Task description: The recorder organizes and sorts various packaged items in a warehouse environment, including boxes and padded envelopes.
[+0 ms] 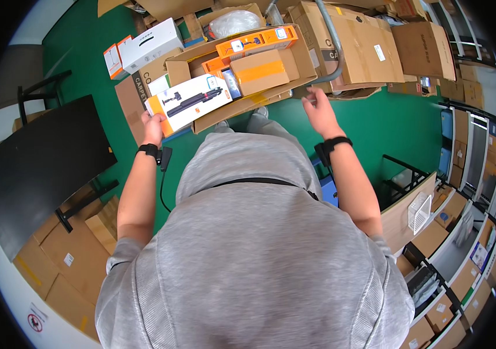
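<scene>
My left hand (154, 128) grips the orange end of a white-and-orange product box (195, 102) printed with a picture of a black telescopic tripod or selfie stick. That box is tilted over the left corner of an open cardboard carton (248, 101). Inside the carton are an orange-and-white product box (256, 42), a small brown box (260, 72) sealed with orange tape, and a dark narrow box (232, 83). My right hand (319, 111) is off the carton's right front corner, holding nothing, its fingers partly curled and apart.
A curved grey metal handle (335, 48) rises right of the carton, before large cardboard boxes (357, 48). White-and-orange boxes (152, 46) stand at the back left. A black tabletop (47, 170) lies left. To the right are a wooden table (398, 218) with a white basket (419, 211) and loaded shelves (466, 218).
</scene>
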Demonstrator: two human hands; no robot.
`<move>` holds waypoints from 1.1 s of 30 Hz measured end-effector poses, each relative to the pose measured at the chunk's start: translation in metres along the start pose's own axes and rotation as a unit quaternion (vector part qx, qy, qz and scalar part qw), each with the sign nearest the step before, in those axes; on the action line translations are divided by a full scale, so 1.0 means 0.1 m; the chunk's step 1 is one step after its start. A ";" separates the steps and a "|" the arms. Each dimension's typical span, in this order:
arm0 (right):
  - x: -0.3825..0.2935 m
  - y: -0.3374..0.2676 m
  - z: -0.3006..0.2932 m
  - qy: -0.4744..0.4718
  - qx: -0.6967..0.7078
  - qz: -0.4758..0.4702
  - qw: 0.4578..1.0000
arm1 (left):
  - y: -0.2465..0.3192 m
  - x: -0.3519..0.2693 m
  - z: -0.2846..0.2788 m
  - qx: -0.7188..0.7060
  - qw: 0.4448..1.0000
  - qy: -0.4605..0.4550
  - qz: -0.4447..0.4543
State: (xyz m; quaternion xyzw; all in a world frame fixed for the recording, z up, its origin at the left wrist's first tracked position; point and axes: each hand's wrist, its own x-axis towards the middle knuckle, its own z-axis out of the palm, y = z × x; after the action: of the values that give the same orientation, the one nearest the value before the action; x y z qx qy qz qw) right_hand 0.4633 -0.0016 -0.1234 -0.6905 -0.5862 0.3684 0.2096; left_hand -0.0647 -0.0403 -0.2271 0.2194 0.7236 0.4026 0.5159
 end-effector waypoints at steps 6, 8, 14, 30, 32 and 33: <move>1.04 0.22 0.52 -0.043 -0.097 -0.001 0.994 | 0.02 -0.28 -0.14 -0.004 0.999 -0.025 -0.024; 1.33 0.30 0.61 -0.077 -0.124 0.033 0.989 | -0.01 -0.44 -0.13 -0.028 0.998 -0.041 -0.036; 1.97 0.52 1.05 -0.178 -0.141 0.161 0.960 | 0.22 -0.98 0.17 -0.045 0.997 0.027 -0.062; 2.17 0.83 1.45 -0.187 0.141 0.186 0.954 | -0.06 -0.59 0.46 -0.002 0.992 0.049 -0.114; 2.10 0.68 1.56 -0.170 0.148 0.198 0.954 | 0.00 -0.55 0.40 0.023 0.993 0.040 -0.111; 2.09 0.64 1.55 -0.161 0.149 0.203 0.954 | 0.15 -0.57 0.45 0.034 0.992 0.039 -0.119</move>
State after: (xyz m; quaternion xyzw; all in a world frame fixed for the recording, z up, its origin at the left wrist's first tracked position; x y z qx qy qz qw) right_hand 0.3970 0.1634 -0.3236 -0.6875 -0.3976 0.5927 0.1341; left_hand -0.0033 -0.0573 -0.1895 0.1339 0.7773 0.3216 0.5238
